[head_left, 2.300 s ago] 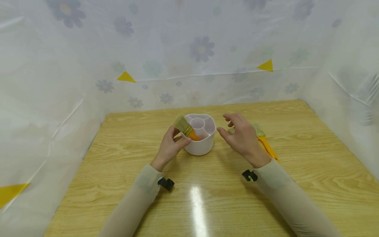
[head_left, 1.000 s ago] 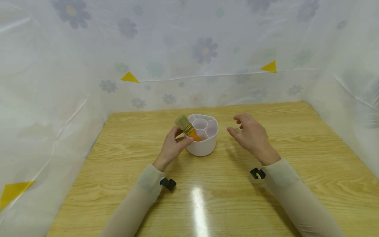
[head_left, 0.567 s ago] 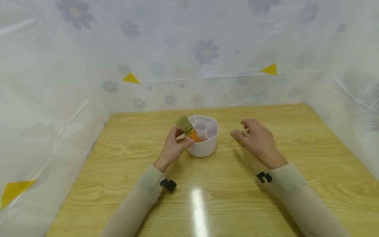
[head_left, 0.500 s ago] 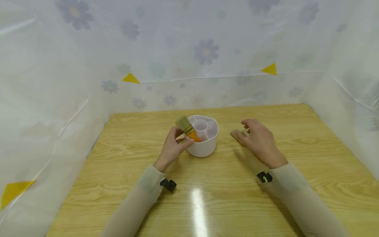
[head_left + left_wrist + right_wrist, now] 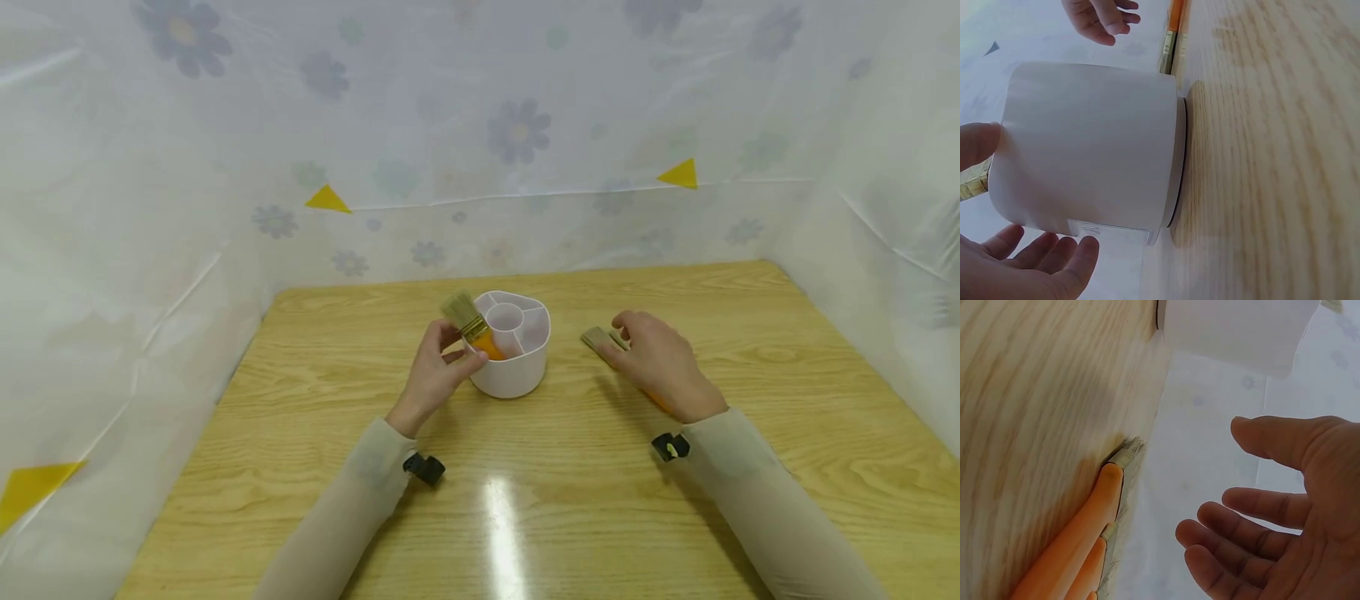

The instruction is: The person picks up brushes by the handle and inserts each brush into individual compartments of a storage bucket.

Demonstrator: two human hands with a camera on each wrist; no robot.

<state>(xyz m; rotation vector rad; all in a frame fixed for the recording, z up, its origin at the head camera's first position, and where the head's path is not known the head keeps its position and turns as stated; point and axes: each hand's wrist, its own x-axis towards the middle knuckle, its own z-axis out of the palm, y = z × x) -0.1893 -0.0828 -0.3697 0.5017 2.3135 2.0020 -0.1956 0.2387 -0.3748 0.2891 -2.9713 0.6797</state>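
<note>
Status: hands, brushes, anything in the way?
Left hand curled round side of white cup. Right hand open, holding nothing, above loose brushes. One brush tilted inside white cup. Nothing visible blocking right hand's way down.

We are seeing soft, even light in the head view, with a white glare streak (image 5: 501,533) showing at six o'clock on the glossy table (image 5: 330,358), and the right hand (image 5: 663,362) is casting a faint shadow (image 5: 621,396) toward seven o'clock. In the left wrist view, we are finding the sheet (image 5: 1029,37) looking washed out toward ten o'clock.
</note>
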